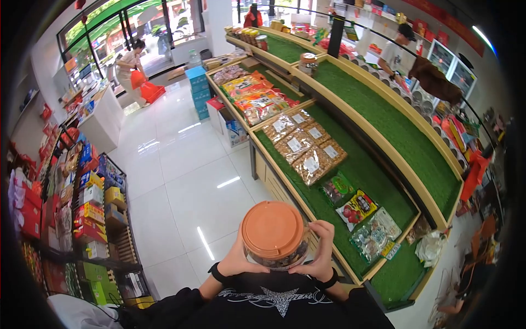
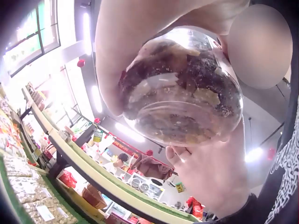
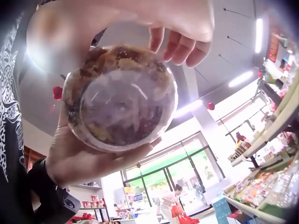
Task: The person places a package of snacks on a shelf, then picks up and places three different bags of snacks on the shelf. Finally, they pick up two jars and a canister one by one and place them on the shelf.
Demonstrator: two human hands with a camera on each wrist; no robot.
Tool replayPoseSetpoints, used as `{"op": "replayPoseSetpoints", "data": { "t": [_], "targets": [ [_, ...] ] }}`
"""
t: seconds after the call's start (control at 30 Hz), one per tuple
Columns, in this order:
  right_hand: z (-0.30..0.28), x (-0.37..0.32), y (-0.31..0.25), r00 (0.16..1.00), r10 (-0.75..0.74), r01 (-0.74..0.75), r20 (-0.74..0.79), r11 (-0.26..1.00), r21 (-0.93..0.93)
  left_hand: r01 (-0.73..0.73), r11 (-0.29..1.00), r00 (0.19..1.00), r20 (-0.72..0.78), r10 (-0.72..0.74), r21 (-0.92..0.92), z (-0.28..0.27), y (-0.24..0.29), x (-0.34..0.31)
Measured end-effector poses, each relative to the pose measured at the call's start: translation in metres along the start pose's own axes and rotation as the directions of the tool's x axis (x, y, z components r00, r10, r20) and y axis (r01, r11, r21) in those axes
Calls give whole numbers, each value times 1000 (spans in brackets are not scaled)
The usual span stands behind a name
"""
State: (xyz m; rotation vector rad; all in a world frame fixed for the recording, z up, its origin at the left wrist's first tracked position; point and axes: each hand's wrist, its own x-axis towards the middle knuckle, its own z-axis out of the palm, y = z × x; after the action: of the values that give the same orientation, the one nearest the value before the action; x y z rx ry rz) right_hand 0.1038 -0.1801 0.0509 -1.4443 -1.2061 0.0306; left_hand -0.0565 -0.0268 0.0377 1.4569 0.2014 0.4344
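A round clear plastic jar (image 1: 276,260) with an orange screw lid (image 1: 274,227) is held up in front of the chest, between both hands. Dark brown and pale dried pieces fill it, seen through the base of the jar (image 3: 121,107) in the right wrist view. My left hand (image 1: 239,259) grips its left side, with the thumb along the front bottom edge. On the opposite side my right hand (image 1: 320,255) holds it, thumb at the lower front and bent fingers (image 3: 184,49) by the upper side.
To the right stands a wooden display shelf (image 1: 394,129) lined with green turf, bearing bagged snacks (image 1: 304,145) and jars (image 1: 308,61). Packed goods shelves (image 1: 90,214) line the left. White tiled floor (image 1: 175,170) runs between them. Two people are farther off.
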Motion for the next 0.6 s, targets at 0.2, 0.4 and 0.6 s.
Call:
{"op": "replayPoseSetpoints", "data": {
  "t": [0.2, 0.4, 0.6],
  "targets": [
    [9, 44, 42, 988, -29, 70, -150, 958, 279, -72, 997, 994, -85, 75, 37, -9, -2, 54],
    [-13, 98, 90, 991, 30, 25, -133, 918, 395, -268, 948, 948, -129, 292, 171, -8, 8, 130],
    [-16, 134, 146, 985, 171, -113, -28, 758, 642, -264, 940, 945, -138, 297, 216, -3, -8, 176]
  ]
}}
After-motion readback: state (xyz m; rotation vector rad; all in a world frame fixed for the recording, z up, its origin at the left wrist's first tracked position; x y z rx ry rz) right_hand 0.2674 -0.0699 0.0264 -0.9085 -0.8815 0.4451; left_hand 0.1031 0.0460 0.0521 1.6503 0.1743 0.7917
